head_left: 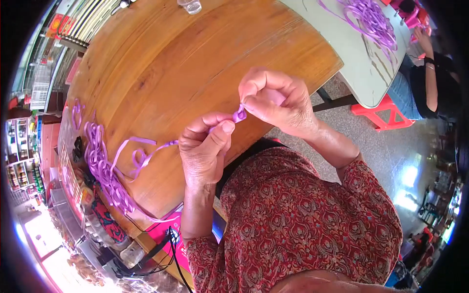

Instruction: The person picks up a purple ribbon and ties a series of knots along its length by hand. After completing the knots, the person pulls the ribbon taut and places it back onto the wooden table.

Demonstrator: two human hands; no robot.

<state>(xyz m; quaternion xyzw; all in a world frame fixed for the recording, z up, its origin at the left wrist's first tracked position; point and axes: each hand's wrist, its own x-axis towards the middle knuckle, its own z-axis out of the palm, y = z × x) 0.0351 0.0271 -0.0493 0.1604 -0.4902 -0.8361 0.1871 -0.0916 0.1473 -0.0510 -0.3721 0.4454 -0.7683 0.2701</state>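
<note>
Both my hands meet above the near edge of the wooden table. Between thumb and forefinger, my left hand pinches a small rolled or folded piece of purple ribbon. My right hand is closed in a pinch at the top of that same piece, on a thin end of it. A loose strand of ribbon trails from behind my left hand across the tabletop. It runs toward a tangled heap of purple ribbon at the table's left side.
A clear plastic cup stands at the far edge. On a pale table at right lies another purple ribbon heap. A person's arm and a red stool are beside it. Black cables hang at lower left.
</note>
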